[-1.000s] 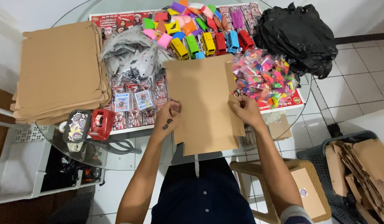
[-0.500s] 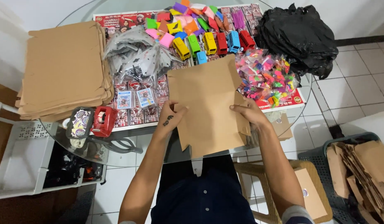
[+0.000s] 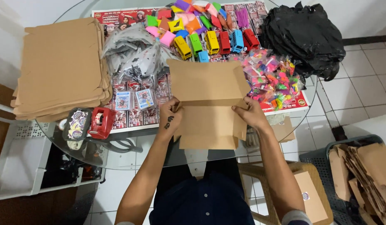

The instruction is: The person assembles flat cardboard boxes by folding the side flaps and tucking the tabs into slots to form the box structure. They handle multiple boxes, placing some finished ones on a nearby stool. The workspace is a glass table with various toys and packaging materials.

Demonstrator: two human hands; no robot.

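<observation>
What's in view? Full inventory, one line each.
cardboard box blank: one, brown, partly folded, held over the table's near edge
flat cardboard stack: one pile, brown, table left
toy buses: about six; yellow, green, red, blue; table top centre
small bright toys in bags: a heap, mostly pink, table right
black plastic bags: a heap, far right
silvery packets: a heap, grey, left of centre
card packs: two, in clear sleeves, beside the left hand
tape dispenser: one, red, table front left
glass table: one, round
basket of cardboard scraps: one, dark, floor right
left hand: on the blank's left edge
right hand: on its right edge
</observation>
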